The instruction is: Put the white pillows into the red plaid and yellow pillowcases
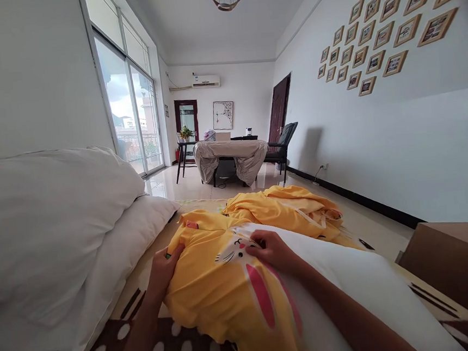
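Yellow rabbit-print cover (211, 287) occupies the near centre of the bed and reaches the lower edge of the view. Its fabric is creased and gathered, with the printed face upward and the pink ears directed toward the camera. White pillow (349, 269) lies against it and extends to the right, its surface bare over that portion.

Left hand (165, 266): grasping the left edge of the cover between thumb and fingers. Right hand (270, 249): fingers curled, pinching the cover at the rabbit's face, beside the boundary with the white surface.

Status, by judgement: covering is partial. Completed portion: yellow fabric is spread out over the left side. Outstanding portion: the right side of the pillow is exposed and the fabric is not smoothed. Whether the cover encloses the pillow or only overlies it cannot be determined.

Second yellow cloth (276, 210) lies bunched beyond the hands. Two white pillows (52, 213) are stacked at left, both without printed covers.
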`<state>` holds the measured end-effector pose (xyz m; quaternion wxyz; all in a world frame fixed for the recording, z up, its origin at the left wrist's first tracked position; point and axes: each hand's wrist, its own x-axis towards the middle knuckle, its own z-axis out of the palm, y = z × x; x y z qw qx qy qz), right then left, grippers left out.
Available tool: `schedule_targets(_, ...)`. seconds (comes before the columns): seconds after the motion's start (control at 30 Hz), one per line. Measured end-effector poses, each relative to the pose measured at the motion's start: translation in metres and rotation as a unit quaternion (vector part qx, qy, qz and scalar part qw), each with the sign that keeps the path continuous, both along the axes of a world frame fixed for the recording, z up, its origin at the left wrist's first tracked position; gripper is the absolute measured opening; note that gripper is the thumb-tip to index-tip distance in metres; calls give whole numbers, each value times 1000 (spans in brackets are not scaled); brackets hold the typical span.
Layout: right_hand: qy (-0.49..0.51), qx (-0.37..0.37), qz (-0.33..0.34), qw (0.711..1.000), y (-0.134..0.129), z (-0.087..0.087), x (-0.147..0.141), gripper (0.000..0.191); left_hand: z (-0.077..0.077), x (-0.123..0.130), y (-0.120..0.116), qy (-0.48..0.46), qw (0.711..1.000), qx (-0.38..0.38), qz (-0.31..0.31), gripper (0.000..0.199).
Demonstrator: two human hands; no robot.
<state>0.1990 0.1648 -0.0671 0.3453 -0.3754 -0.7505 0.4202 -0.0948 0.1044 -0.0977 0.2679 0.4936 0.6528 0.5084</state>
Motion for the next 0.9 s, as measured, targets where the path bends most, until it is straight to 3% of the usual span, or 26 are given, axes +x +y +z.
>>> schedule_targets(0.07,-43,100,-22,994,0,4,4,28,11,10,-8,-21,998,50,29,53)
schedule_targets(0.17,-110,190,-16,975,-7,3,4,17,24,25,-22,-70,989,114,55,51)
schedule_targets(0.3,-169,272,-23,947,-17,-8,-3,16,33,42,-41,-107,985,131,26,49)
schedule_targets(0.47,-125,390,-79,909,-26,-14,0,28,42,64,-72,-105,979,172,26,47)
schedule_targets(0.6,-38,495,-148,855,-53,14,11,29,51,69,-98,-59,956,268,99,47)
schedule_targets(0.7,30,599,-159,785,-84,56,16,21,44,59,-99,-61,928,325,171,46)
schedule_targets(0.73,49,655,-149,739,-95,72,15,16,38,53,-93,-70,924,332,178,48)
schedule_targets(0.8,57,741,-116,659,-114,98,11,12,22,42,-75,-90,923,335,170,50)
schedule_targets(0.9,-10,810,-57,584,-127,117,0,18,-3,29,-40,-109,930,327,127,49)
